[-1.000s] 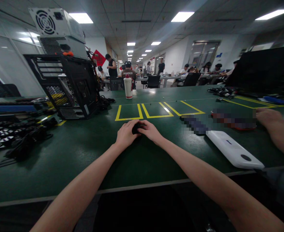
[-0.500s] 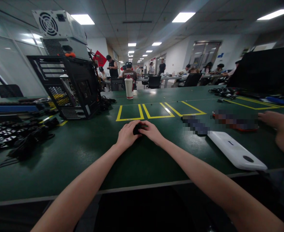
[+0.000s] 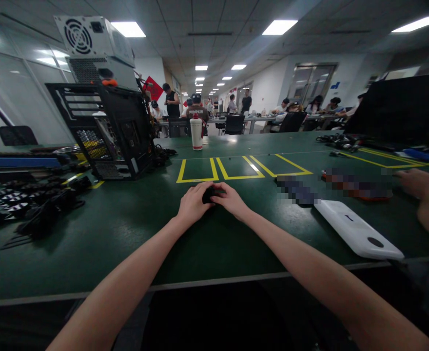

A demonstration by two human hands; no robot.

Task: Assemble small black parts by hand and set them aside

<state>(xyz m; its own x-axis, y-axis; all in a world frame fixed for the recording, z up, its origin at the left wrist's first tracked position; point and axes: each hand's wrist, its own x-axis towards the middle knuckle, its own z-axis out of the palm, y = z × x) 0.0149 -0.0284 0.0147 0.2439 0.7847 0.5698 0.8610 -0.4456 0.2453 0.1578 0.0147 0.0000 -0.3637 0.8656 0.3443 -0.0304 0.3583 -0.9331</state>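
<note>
Both hands meet over the green table (image 3: 214,243), around a small black object (image 3: 207,194) that is mostly covered by my fingers, so its kind does not show. My left hand (image 3: 194,202) curls over its left side, the back of the hand facing up. From the right, my right hand (image 3: 231,201) has thumb and fingers closed against it. Just beyond the hands lie yellow tape outlines (image 3: 196,181) on the table top.
An open computer case (image 3: 123,131) with power supplies (image 3: 93,41) on top stands left, beside black cables (image 3: 39,204). A white and red cup (image 3: 197,134) is at the back. Right are a white device (image 3: 357,229), blurred-out phones (image 3: 297,189) and another person's hand (image 3: 419,185).
My hands keep the same hold on the black object. The view has shifted very slightly. The other person's hand at the right has moved a little.
</note>
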